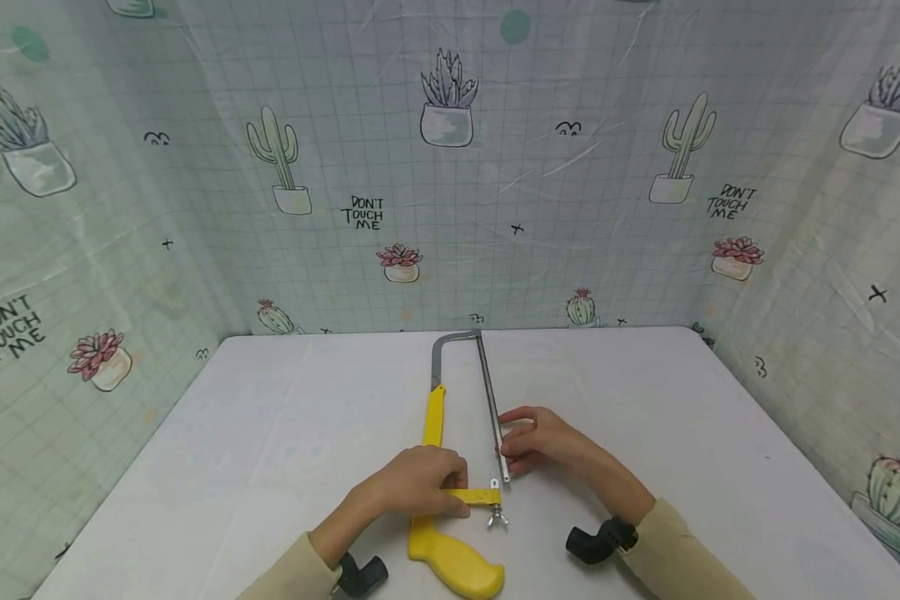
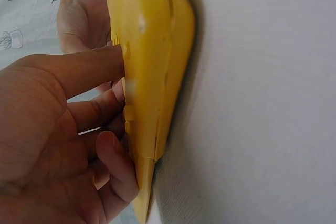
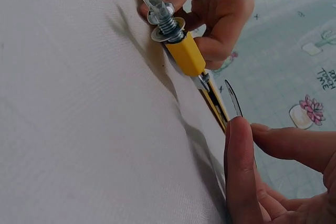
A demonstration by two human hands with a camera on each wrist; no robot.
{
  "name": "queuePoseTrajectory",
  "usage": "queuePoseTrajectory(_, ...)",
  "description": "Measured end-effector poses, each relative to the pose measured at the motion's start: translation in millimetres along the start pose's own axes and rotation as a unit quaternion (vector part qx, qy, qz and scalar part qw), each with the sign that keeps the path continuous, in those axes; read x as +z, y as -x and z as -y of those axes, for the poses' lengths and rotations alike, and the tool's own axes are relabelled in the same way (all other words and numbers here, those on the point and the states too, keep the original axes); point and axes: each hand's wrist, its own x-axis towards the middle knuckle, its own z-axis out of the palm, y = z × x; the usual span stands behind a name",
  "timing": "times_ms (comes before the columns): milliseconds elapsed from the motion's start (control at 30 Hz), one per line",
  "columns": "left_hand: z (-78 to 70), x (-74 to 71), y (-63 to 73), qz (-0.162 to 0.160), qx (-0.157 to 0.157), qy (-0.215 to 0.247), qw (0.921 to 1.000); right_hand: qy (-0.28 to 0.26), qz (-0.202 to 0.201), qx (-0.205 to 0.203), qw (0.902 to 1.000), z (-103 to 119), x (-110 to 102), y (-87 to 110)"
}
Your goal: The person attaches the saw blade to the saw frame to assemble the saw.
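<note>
A hacksaw with a yellow handle [image 1: 461, 565] lies on the white table, its grey frame [image 1: 437, 362] reaching away from me. My left hand [image 1: 420, 481] holds the yellow frame beside the short yellow arm [image 1: 480, 497], which carries a wing nut [image 1: 497, 518] and a blade pin. Along the frame's right side runs the saw blade [image 1: 489, 383], its far end at the frame's tip. The blade's near end stands apart from the pin, angled slightly right. My right hand [image 1: 543, 437] pinches the blade near that end, between thumb and fingertips in the right wrist view.
The white table [image 1: 307, 417] meets a patterned cloth backdrop [image 1: 450, 208] at its back and sides. Black curved pieces are strapped at the left wrist [image 1: 363, 575] and right wrist [image 1: 600, 540].
</note>
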Motion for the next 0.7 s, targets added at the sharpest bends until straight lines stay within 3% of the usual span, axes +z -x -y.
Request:
queuePoseTrajectory(333,-0.2,0.1,-0.3,-0.002,0.000,0.000,1.0000,-0.016,0.038,-0.009,0.9991,0,8,1.9)
queuePoseTrajectory(700,0.7,1.0,-0.9,-0.003,0.002,-0.005,1.0000,0.002,0.033,-0.016,0.9993,2,17,3.3)
